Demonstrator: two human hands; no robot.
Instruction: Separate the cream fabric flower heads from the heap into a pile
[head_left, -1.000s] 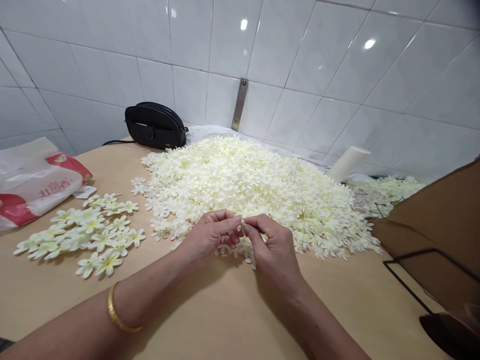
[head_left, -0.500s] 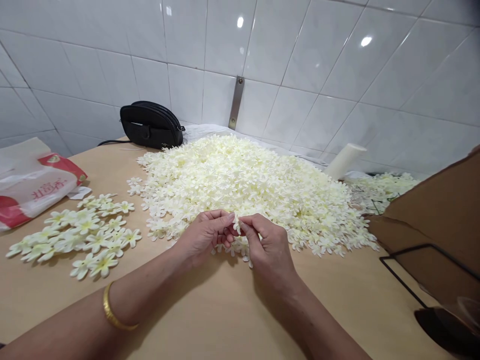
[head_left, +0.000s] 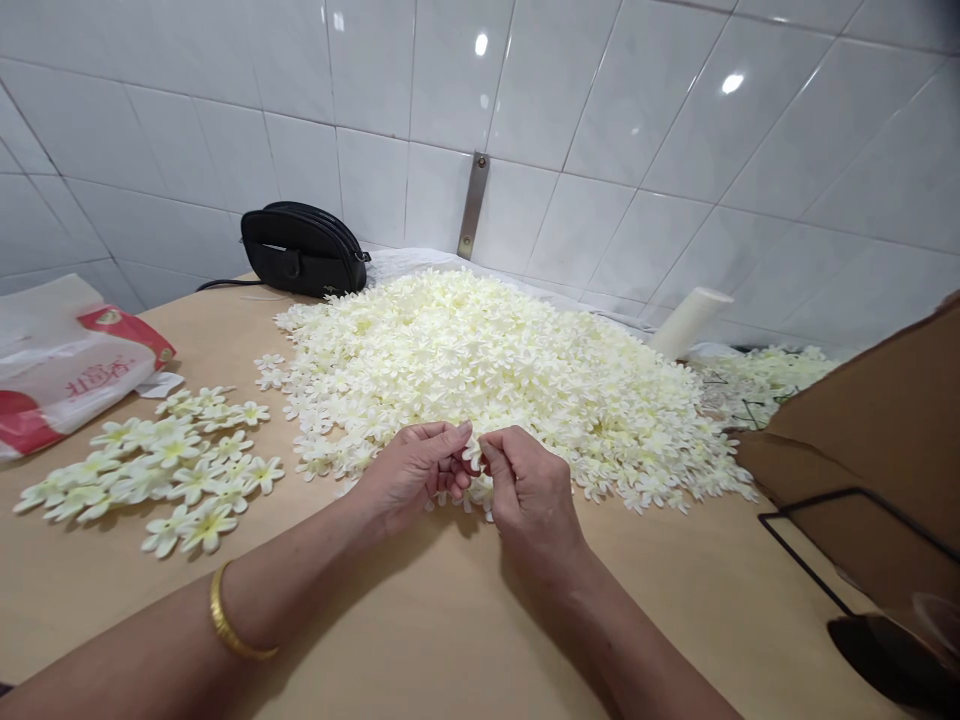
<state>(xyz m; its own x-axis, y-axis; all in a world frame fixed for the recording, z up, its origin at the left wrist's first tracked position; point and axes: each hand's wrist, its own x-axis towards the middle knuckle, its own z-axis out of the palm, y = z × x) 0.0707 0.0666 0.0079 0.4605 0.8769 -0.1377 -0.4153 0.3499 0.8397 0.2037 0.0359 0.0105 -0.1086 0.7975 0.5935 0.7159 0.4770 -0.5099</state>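
A small white artificial flower is pinched between my two hands, low in front of a big heap of loose cream-white flower heads. My left hand, with a gold bangle on its forearm, grips the flower from the left between thumb and fingers. From the other side, my right hand pinches at the same flower with thumb and forefinger; the tips partly hide it. To the left, a smaller group of yellow-centred flowers lies on the wooden table.
A black pouch bag stands behind the heap at left. A red and white plastic bag lies at the far left. A white roll leans at the back right. Brown cardboard and a black wire frame occupy the right side.
My right hand has shifted slightly, its thumb tucked closer and its fingers more curled. My left hand keeps its place, still on the flower.
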